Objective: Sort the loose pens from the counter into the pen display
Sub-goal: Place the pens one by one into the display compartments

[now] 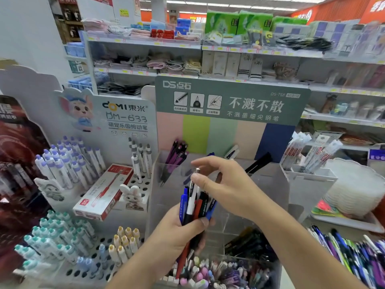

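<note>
My left hand [179, 232] grips a bundle of several pens [196, 205], blue, black, white and red, upright in front of the clear acrylic pen display [268, 184]. My right hand [220, 182] reaches over the bundle, and its thumb and fingers pinch the top of a white pen [192, 195] whose silver clicker sticks up. At the back of the display, compartments hold purple pens [177, 157], a white pen [231, 152] and a black pen [259, 162]. The lower front compartments hold dark pens [248, 240] and pastel-capped ones [208, 270].
A white peg-hole display [133, 184] with capped pens stands to the left, with a red-and-white pen box [104, 192] lying on it. A tray of mixed loose pens [350, 251] sits at the lower right. Packaged refills [308, 155] stand to the right. Store shelves fill the background.
</note>
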